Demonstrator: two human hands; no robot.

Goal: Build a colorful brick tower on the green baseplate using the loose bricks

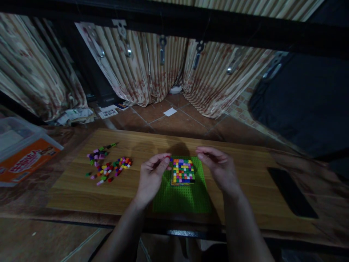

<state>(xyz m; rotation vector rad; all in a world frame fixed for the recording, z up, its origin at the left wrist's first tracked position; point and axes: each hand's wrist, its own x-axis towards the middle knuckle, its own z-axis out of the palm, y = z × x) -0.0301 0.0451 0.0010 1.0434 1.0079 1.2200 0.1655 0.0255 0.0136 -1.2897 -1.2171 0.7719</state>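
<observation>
Green baseplate (183,201) on wooden tabletop (251,174), tiled floor (152,118), striped curtains (147,72)

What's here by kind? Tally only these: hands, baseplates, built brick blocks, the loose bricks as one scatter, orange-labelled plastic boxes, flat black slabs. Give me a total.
Hands (left hand, right hand): 2
Green baseplate: 1
Built brick block: 1
Loose brick scatter: 1
Orange-labelled plastic box: 1
Flat black slab: 1
Total: 7

Pretty dim in here — striped curtains (148,78) hang past the wooden tabletop (253,171), and some papers (170,111) are lying around on the brown tile floor (188,122).
</observation>
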